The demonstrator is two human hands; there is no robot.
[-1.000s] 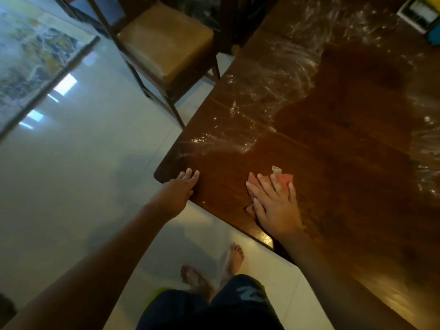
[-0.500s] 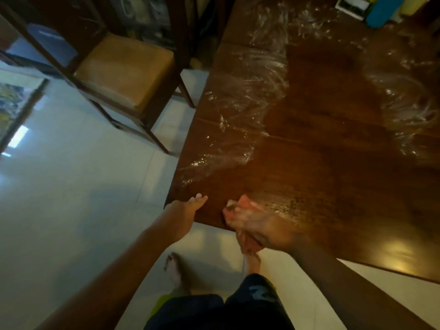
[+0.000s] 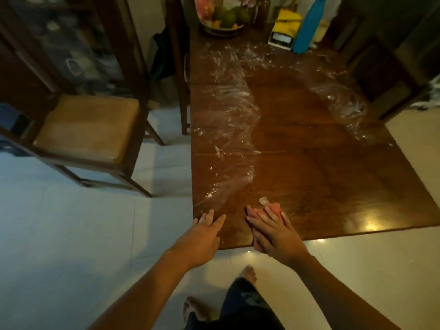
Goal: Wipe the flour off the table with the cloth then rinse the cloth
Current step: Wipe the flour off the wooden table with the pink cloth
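Observation:
A dark wooden table [image 3: 345, 182] fills the middle and right of the head view. White flour smears [image 3: 228, 120] run down its left side, and more flour [image 3: 342, 106] streaks the right side; a clean band lies between them. A pink cloth [image 3: 273, 208] lies at the table's near edge. My right hand [image 3: 273, 232] presses flat on it with straight fingers, covering most of it. My left hand [image 3: 202, 236] rests open at the table's near left corner, fingertips on the wood.
A wooden chair [image 3: 88, 129] with a tan cushion stands on the pale tiled floor to the left. At the table's far end stand a fruit bowl [image 3: 223, 17], a yellow packet [image 3: 285, 27] and a blue bottle [image 3: 307, 27]. My bare feet are below the table edge.
My right hand dragged the cloth back to the near edge, then laid it flat on the table again. My view swung up, now taking in the whole tabletop.

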